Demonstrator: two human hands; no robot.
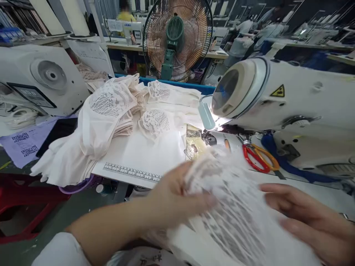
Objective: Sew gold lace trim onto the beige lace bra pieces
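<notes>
A white lace fabric piece [233, 207], sheer and blurred by motion, hangs in front of me over the table's front edge. My left hand [177, 199] is closed on its upper left side, thumb across the lace and fingers behind. At the right edge of the same piece, my right hand [310, 218] has curled fingers and thumb about the cloth. Just beyond the fabric is the lit needle area of a white sewing machine [305, 92], with its presser foot [206, 137] over a yellowish plate [194, 142].
Stacked white lace garment pieces [105, 107] cover the table's left, with more lace pieces [158, 122] beside them. Red-and-orange-handled scissors [259, 159] lie under the machine arm. A printed ruler [133, 171] runs along the front edge. Behind stands a large fan [177, 37]; a red stool [24, 207] is at left.
</notes>
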